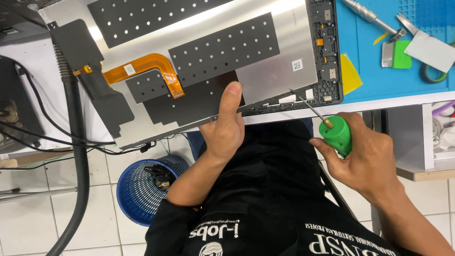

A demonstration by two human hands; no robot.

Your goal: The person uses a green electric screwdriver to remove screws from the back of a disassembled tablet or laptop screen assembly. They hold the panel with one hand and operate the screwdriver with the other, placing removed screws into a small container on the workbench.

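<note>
An opened tablet lies face down, its silver display panel (279, 61) lifted and tilted off the black frame (327, 52). Black perforated sheets and an orange flex cable (147, 64) cover the panel's back. My left hand (226, 124) grips the panel's near edge, thumb pressed on a black sheet. My right hand (362, 154) holds a green-handled screwdriver (337, 135); its thin metal tip (303, 100) touches the frame's near corner.
A blue work mat (374, 71) carries a metal tool (372, 14), a green-handled scraper (397, 53), a yellow pick (350, 73) and a white card (429, 47). A blue waste basket (142, 187) stands on the tiled floor. A thick grey hose (78, 156) and black cables hang at the left.
</note>
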